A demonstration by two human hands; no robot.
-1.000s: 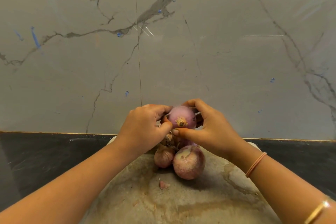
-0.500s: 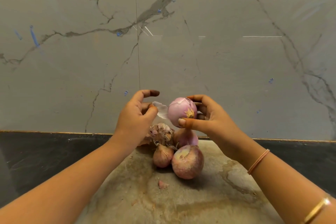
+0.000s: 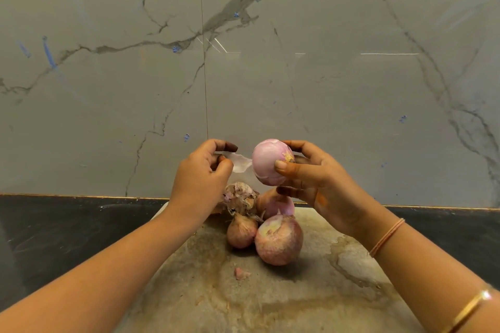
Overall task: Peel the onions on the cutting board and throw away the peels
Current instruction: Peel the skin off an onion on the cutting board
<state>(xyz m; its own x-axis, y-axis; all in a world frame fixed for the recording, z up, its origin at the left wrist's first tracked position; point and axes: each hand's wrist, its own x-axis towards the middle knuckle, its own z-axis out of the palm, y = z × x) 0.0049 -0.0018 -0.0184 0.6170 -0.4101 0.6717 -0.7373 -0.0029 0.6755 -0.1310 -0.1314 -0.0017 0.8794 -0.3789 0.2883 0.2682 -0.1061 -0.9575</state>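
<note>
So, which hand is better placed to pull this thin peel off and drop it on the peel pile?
The left hand: it pinches the thin peel and hovers near the peel pile. The right hand is occupied gripping the onion.

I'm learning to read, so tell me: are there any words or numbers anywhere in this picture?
None: no words, numbers or labels can be read anywhere. The wall has only grey veins and blue marks, not letters. The cutting board and the held onion carry no writing.
</note>
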